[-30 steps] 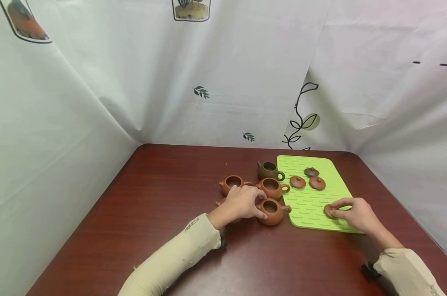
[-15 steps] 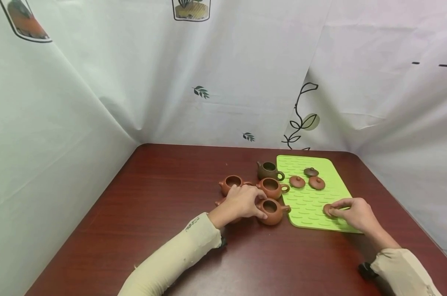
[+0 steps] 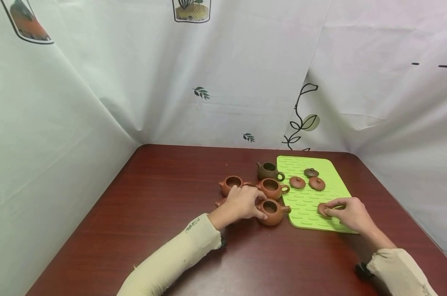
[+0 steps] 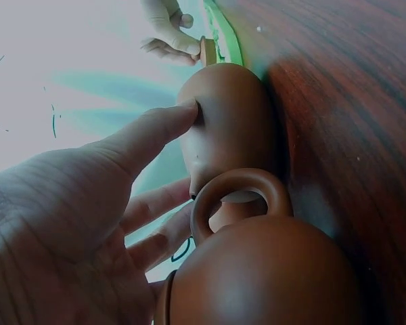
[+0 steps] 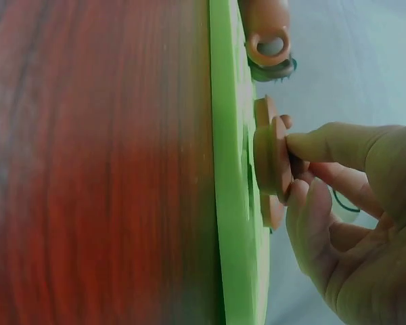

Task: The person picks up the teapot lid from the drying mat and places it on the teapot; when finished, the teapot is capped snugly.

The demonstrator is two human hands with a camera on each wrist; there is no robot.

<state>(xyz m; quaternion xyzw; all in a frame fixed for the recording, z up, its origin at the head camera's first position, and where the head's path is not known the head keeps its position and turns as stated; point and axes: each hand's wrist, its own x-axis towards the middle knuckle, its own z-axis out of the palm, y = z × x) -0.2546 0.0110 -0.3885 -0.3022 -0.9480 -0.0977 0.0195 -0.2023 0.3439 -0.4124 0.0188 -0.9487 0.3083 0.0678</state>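
Note:
My left hand (image 3: 244, 201) grips a lidless reddish-brown clay teapot (image 3: 270, 213), thumb on its near side and fingers on the far side. In the left wrist view, my left thumb (image 4: 166, 125) presses the teapot's body (image 4: 233, 128), and another teapot with a ring handle (image 4: 277, 277) stands close below. On the right, my right hand (image 3: 350, 213) pinches a round clay teapot lid (image 3: 322, 210) between thumb and fingers. The right wrist view has this lid (image 5: 267, 159) close over the green mat (image 5: 230, 203); whether it touches the mat I cannot tell.
Two more reddish teapots (image 3: 232, 183) (image 3: 270, 187) and a dark brown teapot (image 3: 268, 170) stand behind the left hand, which partly covers another. Lids lie on the mat: two reddish (image 3: 297, 182) (image 3: 317, 183), one dark (image 3: 311, 172). A white curtain (image 3: 227, 82) surrounds the table (image 3: 171, 176).
My right hand has moved slightly left with the lid, nearer to the gripped teapot. The left hand and the teapots have stayed in place.

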